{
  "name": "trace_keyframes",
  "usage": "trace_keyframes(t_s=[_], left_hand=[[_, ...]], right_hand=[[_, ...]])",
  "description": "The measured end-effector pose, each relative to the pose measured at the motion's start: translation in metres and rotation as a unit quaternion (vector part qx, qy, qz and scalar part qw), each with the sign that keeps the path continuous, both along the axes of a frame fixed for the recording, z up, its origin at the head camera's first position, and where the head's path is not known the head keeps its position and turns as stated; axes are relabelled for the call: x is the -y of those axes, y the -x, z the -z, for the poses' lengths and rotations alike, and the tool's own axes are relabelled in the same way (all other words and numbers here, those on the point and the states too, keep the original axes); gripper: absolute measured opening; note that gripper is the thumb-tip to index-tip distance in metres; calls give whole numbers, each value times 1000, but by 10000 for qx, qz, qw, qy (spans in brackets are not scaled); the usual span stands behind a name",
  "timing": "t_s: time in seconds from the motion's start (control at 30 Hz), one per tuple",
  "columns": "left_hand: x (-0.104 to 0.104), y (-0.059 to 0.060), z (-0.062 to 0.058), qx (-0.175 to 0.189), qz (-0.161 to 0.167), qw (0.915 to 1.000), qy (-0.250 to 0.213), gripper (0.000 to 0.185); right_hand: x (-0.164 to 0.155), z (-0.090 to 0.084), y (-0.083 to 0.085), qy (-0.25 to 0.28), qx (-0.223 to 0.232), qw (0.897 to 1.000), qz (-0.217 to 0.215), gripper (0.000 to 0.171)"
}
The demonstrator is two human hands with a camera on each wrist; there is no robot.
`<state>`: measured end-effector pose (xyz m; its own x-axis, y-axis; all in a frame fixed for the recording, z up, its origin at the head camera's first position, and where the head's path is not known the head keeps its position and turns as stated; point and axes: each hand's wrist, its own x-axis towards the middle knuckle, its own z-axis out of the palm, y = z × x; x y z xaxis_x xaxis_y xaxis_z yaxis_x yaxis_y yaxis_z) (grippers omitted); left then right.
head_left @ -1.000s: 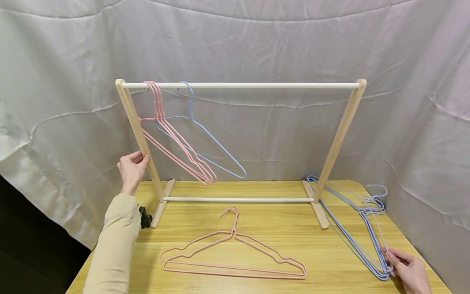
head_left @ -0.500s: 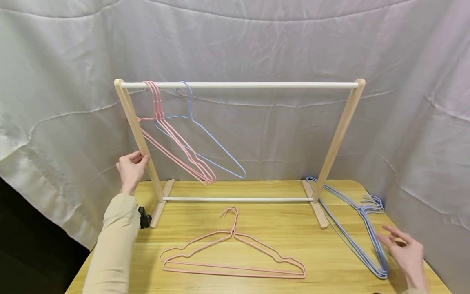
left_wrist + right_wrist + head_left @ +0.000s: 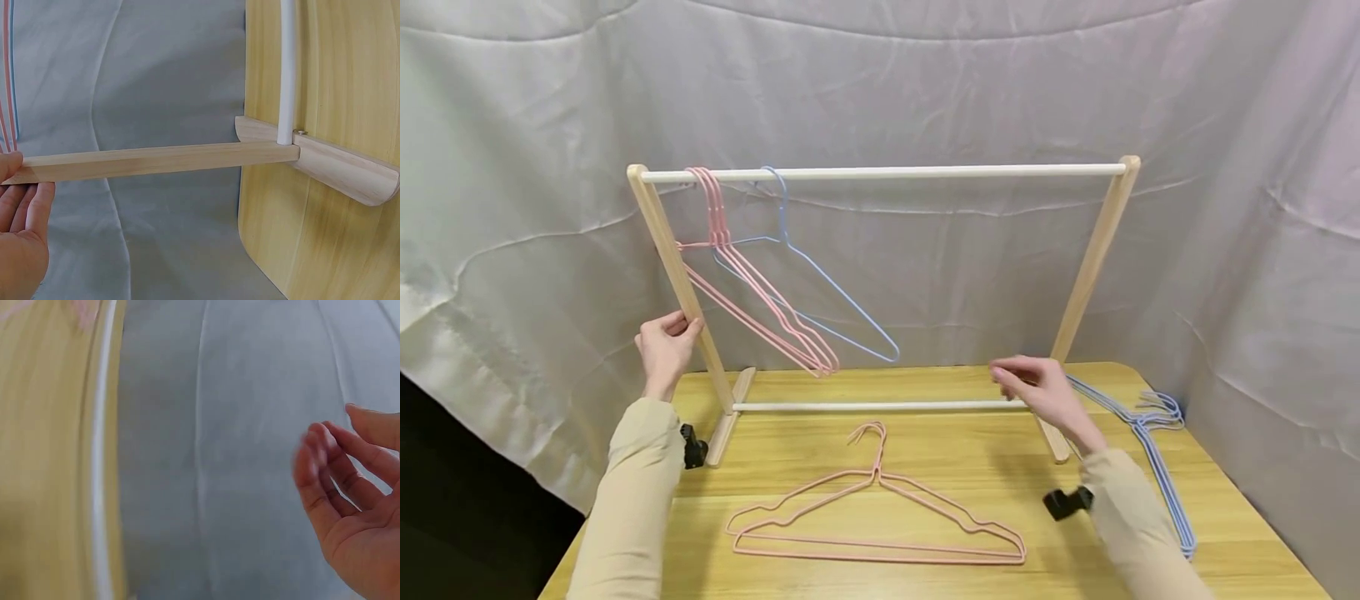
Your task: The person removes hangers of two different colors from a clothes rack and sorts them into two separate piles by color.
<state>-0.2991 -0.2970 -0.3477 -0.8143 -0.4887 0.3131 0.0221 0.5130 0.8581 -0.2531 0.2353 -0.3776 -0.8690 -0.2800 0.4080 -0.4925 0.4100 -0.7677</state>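
A wooden rack [image 3: 880, 283] is seen across the middle of the frame on the table [image 3: 820, 467]; its left post is gripped by the left hand [image 3: 664, 350]. Pink hangers [image 3: 880, 521] lie at lower centre, blue hangers [image 3: 1157, 454] at right. The right hand [image 3: 1037, 387], loosely open, holds nothing, above the lower bar.

Looks like a staged recording setup, not a lived-in room: I'm at a wood-grain table [image 3: 970, 467] fully draped round by grey cloth backdrop [image 3: 925, 83], just a small wooden rack [image 3: 880, 174] and wire hangers [image 3: 880, 517].
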Motion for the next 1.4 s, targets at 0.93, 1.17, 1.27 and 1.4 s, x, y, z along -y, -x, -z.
trace_keyframes(t_s=[0.93, 1.17, 1.27, 1.4], left_hand=[[-1, -1, 0, -6, -43, 10000, 54, 36], [0, 0, 0, -18, -63, 9999, 95, 36], [0, 1, 0, -69, -52, 9999, 51, 35], [0, 1, -1, -140, -17, 9999, -11, 33]], right_hand=[[142, -69, 28, 261, 311, 9896, -1377, 15], [141, -70, 29, 304, 394, 9897, -1339, 13], [141, -70, 29, 415, 589, 9885, -1331, 13], [141, -70, 28, 610, 941, 9852, -1295, 15]])
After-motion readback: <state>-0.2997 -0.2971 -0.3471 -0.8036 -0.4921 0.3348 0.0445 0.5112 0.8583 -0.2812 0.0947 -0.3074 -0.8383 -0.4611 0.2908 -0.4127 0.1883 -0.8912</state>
